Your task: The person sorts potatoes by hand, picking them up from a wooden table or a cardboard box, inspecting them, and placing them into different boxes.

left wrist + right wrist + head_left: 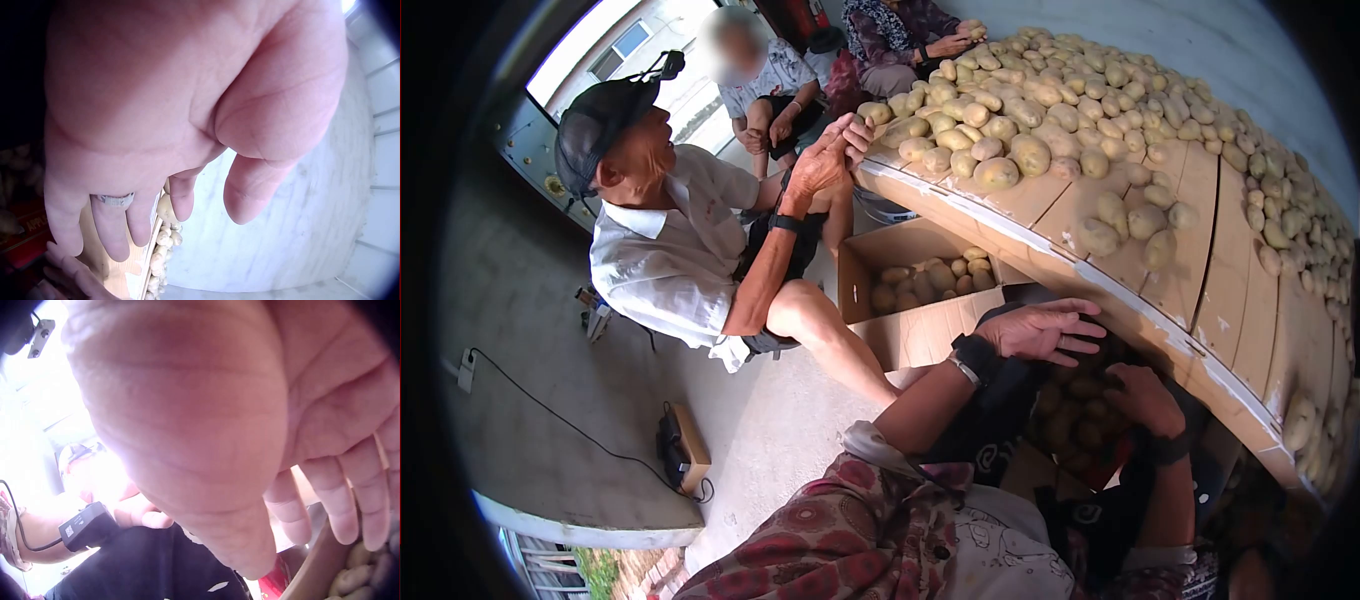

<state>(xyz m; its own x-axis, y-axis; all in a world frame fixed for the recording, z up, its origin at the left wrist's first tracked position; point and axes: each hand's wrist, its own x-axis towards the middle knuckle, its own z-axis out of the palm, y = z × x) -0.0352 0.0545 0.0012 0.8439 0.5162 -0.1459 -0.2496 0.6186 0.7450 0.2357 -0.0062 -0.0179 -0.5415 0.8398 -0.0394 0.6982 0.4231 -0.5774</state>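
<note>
In the head view my left hand (1042, 332) is raised beside the wooden table's front edge, palm up, with fingers spread and nothing in it. A ring shows on one finger in the left wrist view, where the palm fills much of the picture. My right hand (1148, 400) hovers over a shaded box of potatoes (1080, 425) between my knees. Its fingers (337, 512) are loosely extended, and no potato shows in the palm in the right wrist view. Part of a red box (31, 225) with printed letters appears beside the left hand's fingers.
Potatoes (1040, 110) are heaped across the wooden tabletop (1240, 300), with a small group nearer its front edge. An open cardboard box (920, 335) holds more potatoes. A person in a cap (680, 220) sits close on the left; two others sit behind. A cable crosses the floor.
</note>
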